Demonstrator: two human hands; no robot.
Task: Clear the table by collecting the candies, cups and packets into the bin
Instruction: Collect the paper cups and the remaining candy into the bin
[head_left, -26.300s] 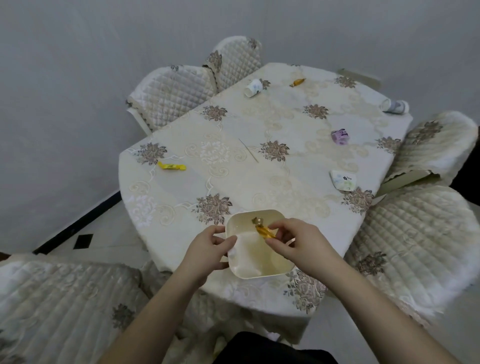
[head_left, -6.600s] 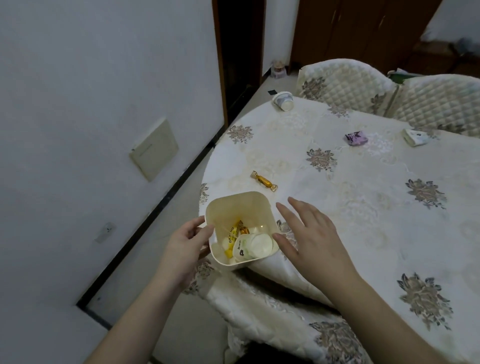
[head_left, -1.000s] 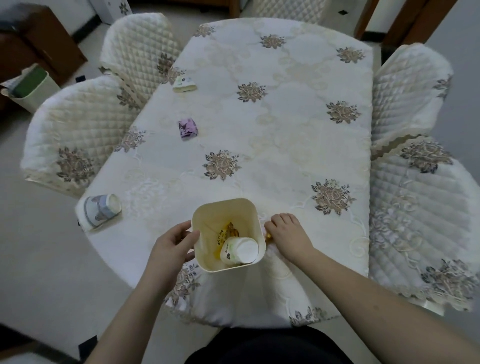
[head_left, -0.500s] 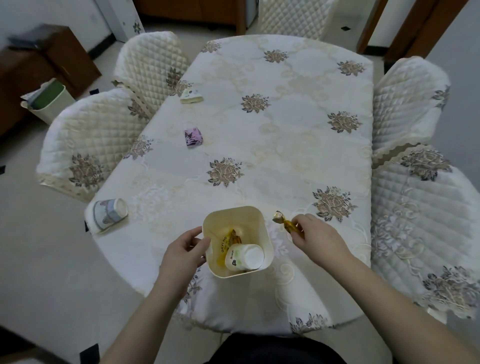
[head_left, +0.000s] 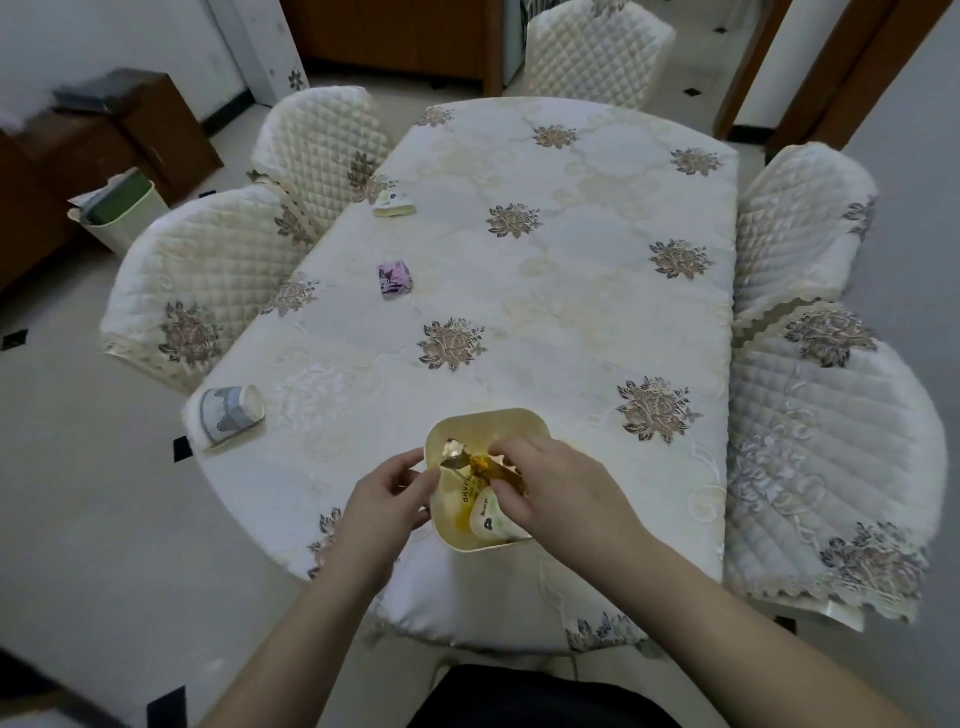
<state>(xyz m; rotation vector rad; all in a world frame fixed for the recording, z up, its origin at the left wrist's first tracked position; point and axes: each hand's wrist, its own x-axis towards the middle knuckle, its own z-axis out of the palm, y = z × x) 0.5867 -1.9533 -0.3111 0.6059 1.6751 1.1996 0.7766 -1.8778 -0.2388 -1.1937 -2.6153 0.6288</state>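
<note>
- Gold candy (head_left: 480, 464) pinched in my right hand (head_left: 558, 491), over the bin's (head_left: 485, 420) mouth.
- Bin sits at the table's (head_left: 571, 312) near edge; a cup (head_left: 491, 519) and yellow wrappers lie inside.
- My left hand (head_left: 387, 501) grips the bin's left rim.
- Paper cup (head_left: 228, 415) lies on its side at the table's left edge.
- Purple packet (head_left: 396, 279) and white packet (head_left: 394, 203) further up the left side, well apart.
</note>
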